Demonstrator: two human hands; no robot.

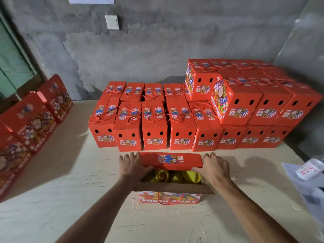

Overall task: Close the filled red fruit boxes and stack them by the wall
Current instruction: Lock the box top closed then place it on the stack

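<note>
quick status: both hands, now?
Left hand: holds the left end of the far flap, thumb under its edge.
Right hand: holds the flap's right end the same way.
Open box not yet shut.

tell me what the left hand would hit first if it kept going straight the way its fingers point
Probably the front row of closed red boxes just beyond its fingertips. The left hand holds the far flap of the open box and points toward the wall; the gap looks small, though depth is unclear.
</note>
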